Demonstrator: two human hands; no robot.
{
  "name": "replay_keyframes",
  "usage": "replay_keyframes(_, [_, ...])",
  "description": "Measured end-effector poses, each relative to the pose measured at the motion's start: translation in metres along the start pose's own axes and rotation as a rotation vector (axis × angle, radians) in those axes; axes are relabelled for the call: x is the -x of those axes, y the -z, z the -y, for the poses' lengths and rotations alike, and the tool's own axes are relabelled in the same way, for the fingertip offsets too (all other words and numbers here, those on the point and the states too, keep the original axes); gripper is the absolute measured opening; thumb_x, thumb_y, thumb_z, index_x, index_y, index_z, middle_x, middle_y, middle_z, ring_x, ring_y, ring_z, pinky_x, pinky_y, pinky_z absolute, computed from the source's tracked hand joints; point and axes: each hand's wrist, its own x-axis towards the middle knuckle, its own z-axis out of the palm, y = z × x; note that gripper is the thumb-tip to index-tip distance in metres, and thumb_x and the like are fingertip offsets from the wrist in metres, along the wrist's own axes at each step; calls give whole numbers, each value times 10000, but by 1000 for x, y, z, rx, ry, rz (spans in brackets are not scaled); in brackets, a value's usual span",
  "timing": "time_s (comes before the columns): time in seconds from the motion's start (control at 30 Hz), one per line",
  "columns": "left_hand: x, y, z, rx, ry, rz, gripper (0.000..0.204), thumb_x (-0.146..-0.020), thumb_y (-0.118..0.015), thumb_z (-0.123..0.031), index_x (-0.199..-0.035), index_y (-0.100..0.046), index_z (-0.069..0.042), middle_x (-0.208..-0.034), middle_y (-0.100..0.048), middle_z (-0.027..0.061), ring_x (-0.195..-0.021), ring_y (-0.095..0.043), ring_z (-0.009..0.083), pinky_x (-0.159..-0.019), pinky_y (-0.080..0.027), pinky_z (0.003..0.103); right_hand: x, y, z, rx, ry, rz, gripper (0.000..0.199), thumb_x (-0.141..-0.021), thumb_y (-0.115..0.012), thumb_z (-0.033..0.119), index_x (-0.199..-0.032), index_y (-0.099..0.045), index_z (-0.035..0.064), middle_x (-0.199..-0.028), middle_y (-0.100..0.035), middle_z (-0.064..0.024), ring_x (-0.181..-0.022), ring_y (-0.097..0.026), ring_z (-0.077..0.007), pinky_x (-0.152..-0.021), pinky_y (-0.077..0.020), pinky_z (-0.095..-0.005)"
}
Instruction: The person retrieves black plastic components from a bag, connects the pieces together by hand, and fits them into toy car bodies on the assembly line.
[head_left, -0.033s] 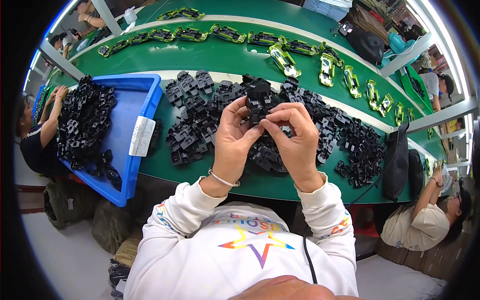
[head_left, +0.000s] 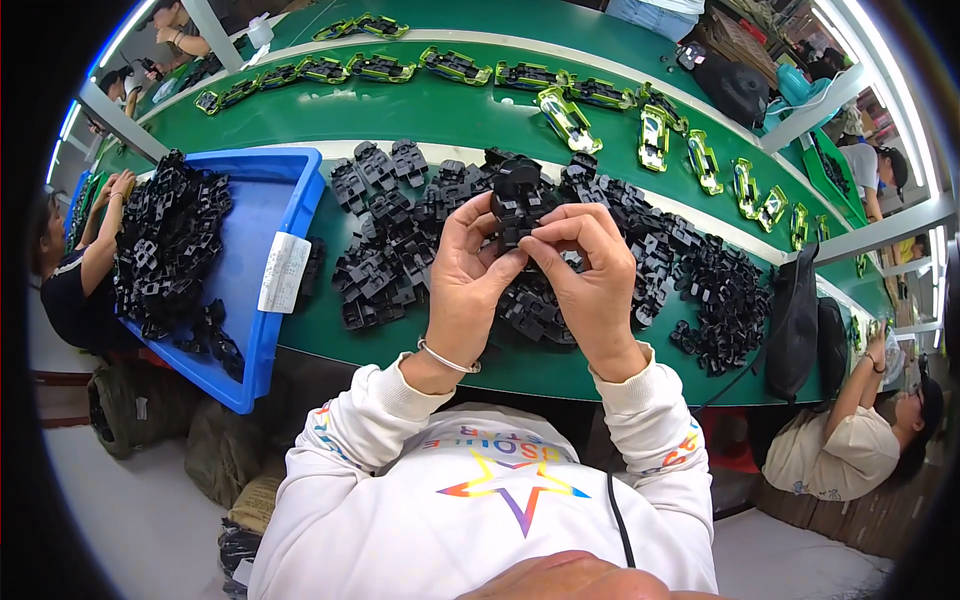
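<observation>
Inspecting the work at the green table [head_left: 390,355]: one black part [head_left: 517,195] is raised in front of the chest, above the heap [head_left: 385,275] of similar pieces. The left hand [head_left: 465,270] is nearly closed, its thumb and fingers gripping the part from the left. The right hand [head_left: 590,270] is curled, thumb and forefinger brought together at the part's lower edge, close to the left thumb. Whether the right fingertips pinch a separate small piece cannot be told (the part and fingers hide it).

For good handling, in my judgement, the left grip should be the steady one, with the right fingertips doing the fine work. Pressure is best applied straight and evenly; a skewed push could mark or crack thin edges. Elbows low and wrists relaxed would help control.

Also noted: small pieces [head_left: 725,310] piled to the right, a blue tray [head_left: 312,190] of black parts to the left, and green shells [head_left: 455,65] lined up beyond.
</observation>
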Motion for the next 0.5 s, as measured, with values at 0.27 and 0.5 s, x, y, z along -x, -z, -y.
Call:
replay_keyframes(0.27, [-1,0,-3,11,99,41,542,-908,-595,32,-1399,-376,-37,-1230,-559,106,-1130,-559,152,-992,-459,287,2,-1,-15,-46,-151,-14,253,-754,-794,52,-961,-650,37,-905,-592,-40,-771,-575,-102,-688,-490,-223])
replay_keyframes(0.5, [-4,7,-8,-121,59,131,476,-956,-567,-40,-1401,-398,-24,-1214,-567,95,-1127,-561,138,-986,-448,276,5,4,-19,-569,-573,65,424,-830,-762,87,-1186,-562,-27,-1013,-608,-34,-853,-576,-82,-770,-499,-215])
